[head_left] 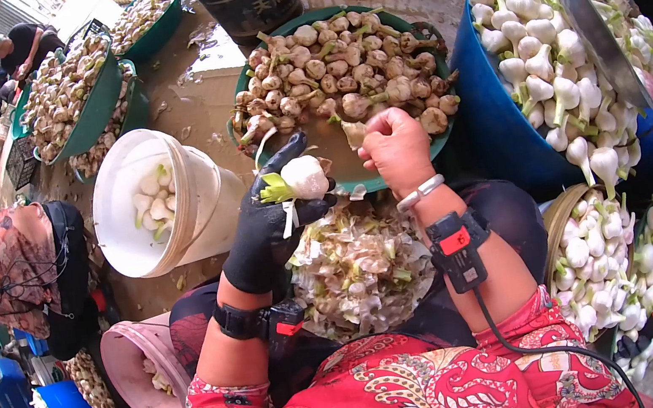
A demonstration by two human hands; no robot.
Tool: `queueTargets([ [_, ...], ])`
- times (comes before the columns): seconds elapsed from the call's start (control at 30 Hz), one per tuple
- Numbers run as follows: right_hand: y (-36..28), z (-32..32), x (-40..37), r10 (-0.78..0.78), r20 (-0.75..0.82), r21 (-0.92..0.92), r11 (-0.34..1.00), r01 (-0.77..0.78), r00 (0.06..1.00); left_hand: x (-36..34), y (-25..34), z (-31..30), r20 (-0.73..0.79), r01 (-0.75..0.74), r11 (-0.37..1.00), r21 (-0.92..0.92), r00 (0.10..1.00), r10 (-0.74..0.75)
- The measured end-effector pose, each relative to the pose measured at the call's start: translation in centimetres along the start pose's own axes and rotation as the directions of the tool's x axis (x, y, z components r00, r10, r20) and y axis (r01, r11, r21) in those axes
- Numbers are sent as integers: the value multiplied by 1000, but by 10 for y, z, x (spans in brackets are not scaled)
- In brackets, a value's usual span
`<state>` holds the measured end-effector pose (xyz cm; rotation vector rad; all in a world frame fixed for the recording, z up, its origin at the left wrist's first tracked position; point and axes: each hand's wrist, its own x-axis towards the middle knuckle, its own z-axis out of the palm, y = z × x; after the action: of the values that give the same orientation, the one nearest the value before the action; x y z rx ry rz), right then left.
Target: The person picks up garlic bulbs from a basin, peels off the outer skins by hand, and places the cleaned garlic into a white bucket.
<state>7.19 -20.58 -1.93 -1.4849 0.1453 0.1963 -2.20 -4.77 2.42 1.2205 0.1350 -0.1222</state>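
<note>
The person wears a red paisley-patterned top, a black glove on the left hand, dark straps with red-marked boxes, a silver bracelet and a black cable at lower right.

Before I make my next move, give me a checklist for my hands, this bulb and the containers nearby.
1. Left hand has a grip on the garlic bulb: ok.
2. Green top off the bulb: not ok, it is attached.
3. Bulb's skin off all round: cannot tell, the underside is hidden.
4. Right hand apart from the bulb: ok, there is a gap.
5. Right fingertips empty: cannot tell.
6. Room in the white bucket: ok, just some bulbs at the bottom.
</note>
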Motion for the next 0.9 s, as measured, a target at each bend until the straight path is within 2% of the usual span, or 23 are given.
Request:
queueTargets([
  [0.03,-4,-1,-2,21,79,44,999,-24,997,0,1,-1,8,35,999,6,999,-35],
  [0.07,-9,-4,-5,21,78,44,999,-25,997,1,0,-2,9,35,999,5,999,-36],
  [0.1,-14,-8,-9,-86,272,47,996,75,959,2,-2,-1,-27,33,999,-13,999,-33],
  [0.13,-19,-10,-12,-184,454,68,983,172,872,2,-5,-1,-63,29,999,-33,998,-31],
  [0.17,-27,-11,-17,-180,456,63,983,170,872,2,-5,0,-64,30,999,-38,997,-32],
  [0.23,-43,-11,-25,-116,519,169,985,31,847,3,-3,3,-83,6,993,121,997,4],
  [0.27,-47,-16,-23,-96,610,154,988,1,787,4,-5,1,-84,6,993,120,996,4],
  [0.33,-52,-15,-28,-54,640,86,996,-1,766,8,-13,-8,-37,-103,932,348,992,123],
  [0.37,-52,-14,-31,-11,668,18,1000,-1,744,10,-15,-9,-37,-101,932,348,992,121],
  [0.4,-44,-13,-32,-48,669,-26,996,88,741,11,-16,-11,-12,-153,874,461,984,179],
  [0.43,-42,-15,-31,-46,668,-26,996,86,743,12,-17,-12,21,-203,799,566,972,232],
  [0.47,-41,-17,-31,-11,677,-61,996,71,736,13,-18,-13,21,-201,800,566,973,230],
  [0.5,-40,-19,-30,24,685,-96,994,57,728,13,-19,-14,-5,-112,875,470,992,130],
  [0.53,-38,-18,-29,-5,634,-66,996,60,774,13,-20,-14,-19,-18,930,368,999,27],
  [0.57,-35,-17,-27,-6,632,-65,996,60,775,12,-19,-11,-17,-18,929,369,1000,27],
  [0.63,-29,-18,-24,140,493,163,955,-249,859,9,-17,-4,32,10,989,146,999,-15],
  [0.67,-26,-19,-22,181,471,261,906,-333,863,8,-16,-3,35,6,989,145,999,-11],
  [0.7,-27,-23,-16,177,472,260,908,-328,864,6,-16,-4,105,-19,997,73,994,11],
  [0.77,-30,-36,-4,134,452,595,692,-410,882,-1,-13,-4,169,-36,999,5,985,35],
  [0.8,-33,-40,-2,99,486,581,706,-405,868,-4,-7,-2,130,-31,999,-44,991,37],
  [0.83,-36,-39,-3,83,460,515,786,-342,884,-4,-3,0,91,-34,995,-95,995,42],
  [0.87,-38,-36,-7,107,449,430,844,-320,887,-3,-2,5,39,-132,989,62,991,129],
  [0.9,-40,-33,-12,133,430,340,892,-297,893,-1,-3,3,38,-132,989,60,991,130],
])
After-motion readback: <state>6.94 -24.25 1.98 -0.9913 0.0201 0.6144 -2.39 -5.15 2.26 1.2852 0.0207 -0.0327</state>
